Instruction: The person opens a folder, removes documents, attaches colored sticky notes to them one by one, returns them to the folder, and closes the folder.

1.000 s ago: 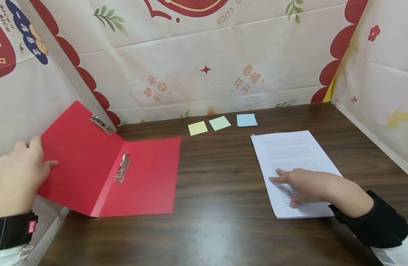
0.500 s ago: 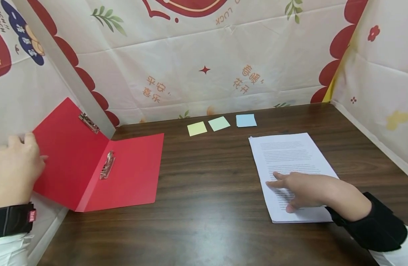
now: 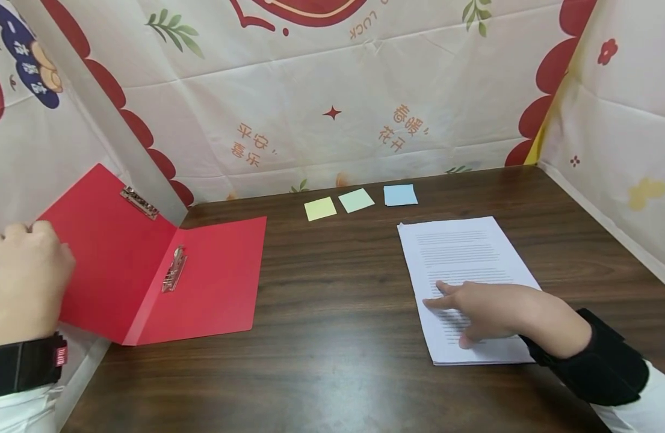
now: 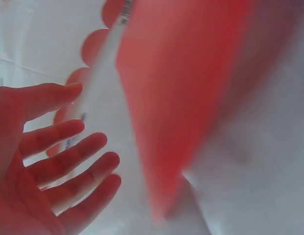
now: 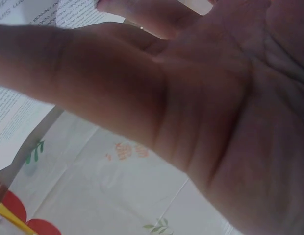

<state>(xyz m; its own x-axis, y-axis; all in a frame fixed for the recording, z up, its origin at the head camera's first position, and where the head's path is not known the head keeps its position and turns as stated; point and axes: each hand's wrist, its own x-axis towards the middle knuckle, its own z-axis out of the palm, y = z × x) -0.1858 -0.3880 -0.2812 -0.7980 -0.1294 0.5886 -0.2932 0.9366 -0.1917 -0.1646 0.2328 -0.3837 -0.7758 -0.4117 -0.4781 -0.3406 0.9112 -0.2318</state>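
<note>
A red folder (image 3: pixel 213 282) lies spread at the left of the table, its left cover tilted up against the side wall. Two metal clips show inside it: one on the spine side (image 3: pixel 174 269), one on the raised cover (image 3: pixel 139 202). Beside the raised cover is my left hand (image 3: pixel 26 282); in the left wrist view this left hand (image 4: pixel 59 161) has its fingers apart with nothing between them, clear of the cover (image 4: pixel 176 98). On the right, a stack of printed paper (image 3: pixel 457 249) lies flat, and my right hand (image 3: pixel 489 310) rests on it with fingers extended.
Along the table's back edge lie yellow (image 3: pixel 320 208), green (image 3: pixel 356 200) and blue (image 3: pixel 400 195) sticky notes. Patterned cloth (image 3: pixel 289 108) walls the brown table (image 3: pixel 321 373) at the back and both sides.
The folder has shifted left, and my left hand has let go of its cover. My right hand has slid the paper stack a little to the left and toward me.
</note>
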